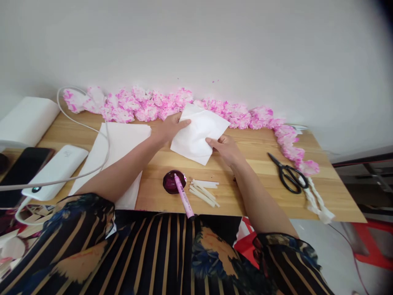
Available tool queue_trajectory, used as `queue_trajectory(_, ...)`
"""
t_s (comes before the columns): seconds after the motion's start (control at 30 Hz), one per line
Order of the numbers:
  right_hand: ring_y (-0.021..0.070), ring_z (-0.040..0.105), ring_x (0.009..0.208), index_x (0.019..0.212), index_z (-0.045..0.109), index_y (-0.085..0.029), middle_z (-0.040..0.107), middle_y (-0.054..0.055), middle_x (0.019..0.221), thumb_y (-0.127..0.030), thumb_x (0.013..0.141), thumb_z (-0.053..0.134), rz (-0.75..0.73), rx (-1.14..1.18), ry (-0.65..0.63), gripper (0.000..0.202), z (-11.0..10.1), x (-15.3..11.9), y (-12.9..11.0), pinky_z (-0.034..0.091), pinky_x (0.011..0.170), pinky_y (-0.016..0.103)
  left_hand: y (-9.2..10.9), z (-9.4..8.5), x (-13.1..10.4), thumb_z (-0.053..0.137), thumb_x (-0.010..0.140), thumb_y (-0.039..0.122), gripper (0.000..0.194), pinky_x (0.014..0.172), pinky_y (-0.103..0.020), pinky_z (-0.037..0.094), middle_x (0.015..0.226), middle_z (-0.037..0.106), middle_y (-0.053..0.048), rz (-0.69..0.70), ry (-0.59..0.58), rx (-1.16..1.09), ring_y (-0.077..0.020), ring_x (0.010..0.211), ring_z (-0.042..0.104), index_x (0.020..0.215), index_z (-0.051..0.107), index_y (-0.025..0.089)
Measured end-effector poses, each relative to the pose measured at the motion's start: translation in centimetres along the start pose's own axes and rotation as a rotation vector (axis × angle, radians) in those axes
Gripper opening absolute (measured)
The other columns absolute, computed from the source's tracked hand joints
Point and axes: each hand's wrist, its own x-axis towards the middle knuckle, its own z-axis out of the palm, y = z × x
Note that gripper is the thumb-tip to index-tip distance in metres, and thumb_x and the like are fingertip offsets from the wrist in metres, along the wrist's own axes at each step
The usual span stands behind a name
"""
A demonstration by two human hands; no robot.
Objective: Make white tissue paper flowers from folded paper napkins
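A square white paper sheet [199, 133] is held up over the middle of the wooden table. My left hand [172, 126] grips its left edge, thumb on top. My right hand [225, 148] pinches its lower right edge, thumb on the face. Beneath the hands, a pink marker [184, 196] rests with its tip on a dark round dish [170, 182]. Several pale thin sticks [204, 193] lie to the right of the marker. A stack of white paper [119, 141] lies under and beside my left forearm.
Pink and white paper flowers [147, 104] line the wall side and curve down the right. Black scissors [288, 174] lie at the right. On the left are a white power bank [58, 172] with a cable, a dark phone [26, 170] and a white box [29, 119].
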Motion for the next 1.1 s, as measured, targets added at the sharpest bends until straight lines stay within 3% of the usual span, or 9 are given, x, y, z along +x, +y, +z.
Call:
queue_trajectory(0.13, 0.0156, 0.062, 0.063, 0.079, 0.073, -0.020, 0.076, 0.003, 0.076, -0.052, 0.062, 0.086, 0.033, -0.016, 0.008, 0.039, -0.3, 0.2, 0.3, 0.052, 0.060, 0.029, -1.6, -0.9, -0.5, 0.090, 0.065, 0.048, 0.065, 0.091, -0.038, 0.057, 0.118, 0.076, -0.016, -0.109, -0.183, -0.082, -0.0293, 0.107, 0.071, 0.116, 0.071, 0.013)
queue_trajectory(0.23, 0.0141, 0.060, 0.059, 0.076, 0.073, -0.019, 0.075, 0.002, 0.073, -0.051, 0.062, 0.088, 0.048, -0.024, -0.010, 0.038, -0.4, 0.3, 0.5, 0.049, 0.054, 0.027, -2.0, -1.3, -1.1, 0.091, 0.063, 0.048, 0.063, 0.094, -0.041, 0.056, 0.112, 0.078, -0.016, -0.100, -0.186, -0.121, -0.0302, 0.106, 0.072, 0.112, 0.073, 0.012)
queue_trajectory(0.4, 0.0186, 0.070, 0.080, 0.096, 0.077, -0.022, 0.080, 0.003, 0.093, -0.054, 0.065, 0.088, -0.087, 0.058, -0.014, 0.046, -0.7, 0.1, 0.3, 0.057, 0.071, 0.031, -2.3, -1.4, -1.5, 0.089, 0.067, 0.051, 0.061, 0.096, -0.041, 0.056, 0.109, 0.079, -0.015, -0.038, -0.188, -0.132, -0.0295, 0.106, 0.072, 0.112, 0.075, 0.011)
queue_trajectory(0.5, 0.0211, 0.071, 0.087, 0.097, 0.079, -0.024, 0.081, 0.003, 0.099, -0.055, 0.065, 0.088, -0.185, 0.041, 0.000, 0.046, -0.9, -0.1, 0.0, 0.058, 0.078, 0.035, -2.7, -1.9, -1.5, 0.089, 0.067, 0.053, 0.059, 0.090, -0.038, 0.056, 0.106, 0.079, -0.014, -0.005, -0.207, -0.153, -0.0274, 0.102, 0.073, 0.108, 0.077, 0.012)
queue_trajectory(0.6, 0.0209, 0.071, 0.081, 0.086, 0.081, -0.024, 0.081, 0.002, 0.089, -0.049, 0.064, 0.089, -0.237, -0.001, 0.002, 0.034, -1.1, -0.4, -0.3, 0.057, 0.074, 0.034, -2.8, -2.6, -1.5, 0.091, 0.066, 0.049, 0.047, 0.079, -0.033, 0.055, 0.090, 0.079, -0.009, 0.018, -0.208, -0.147, -0.0227, 0.087, 0.072, 0.094, 0.079, 0.013)
queue_trajectory(0.77, 0.0173, 0.071, 0.076, 0.075, 0.082, -0.025, 0.080, 0.001, 0.083, -0.035, 0.079, 0.075, -0.243, -0.148, -0.028, 0.012, -1.2, -0.8, -0.4, 0.055, 0.074, 0.031, -2.6, -3.1, -1.7, 0.085, 0.071, 0.037, 0.025, 0.060, -0.024, 0.045, 0.068, 0.072, -0.004, -0.001, -0.175, -0.094, -0.0128, 0.065, 0.064, 0.072, 0.076, 0.014)
queue_trajectory(0.87, 0.0199, 0.074, 0.092, 0.088, 0.083, -0.027, 0.082, 0.002, 0.101, -0.036, 0.082, 0.073, -0.293, -0.200, -0.034, 0.015, -1.1, -0.7, -0.4, 0.056, 0.084, 0.034, -2.7, -3.1, -1.6, 0.081, 0.074, 0.032, 0.021, 0.058, -0.023, 0.041, 0.069, 0.072, -0.005, -0.018, -0.135, -0.077, -0.0110, 0.061, 0.061, 0.071, 0.074, 0.013)
queue_trajectory(1.0, 0.0207, 0.074, 0.093, 0.120, 0.075, -0.029, 0.081, 0.002, 0.110, -0.042, 0.081, 0.077, -0.293, -0.181, -0.078, 0.041, -0.8, -0.5, -0.4, 0.058, 0.080, 0.034, -3.0, -3.0, -1.4, 0.078, 0.075, 0.028, 0.016, 0.060, -0.024, 0.042, 0.072, 0.072, -0.004, -0.012, -0.120, -0.096, -0.0118, 0.064, 0.062, 0.070, 0.073, 0.014)
queue_trajectory(1.1, 0.0208, 0.075, 0.090, 0.119, 0.074, -0.028, 0.081, 0.003, 0.108, -0.046, 0.079, 0.079, -0.282, -0.168, -0.074, 0.045, -0.8, -0.4, -0.3, 0.059, 0.078, 0.034, -3.2, -3.0, -1.3, 0.078, 0.074, 0.027, 0.015, 0.059, -0.024, 0.041, 0.072, 0.072, -0.004, -0.003, -0.116, -0.114, -0.0112, 0.063, 0.061, 0.070, 0.072, 0.014)
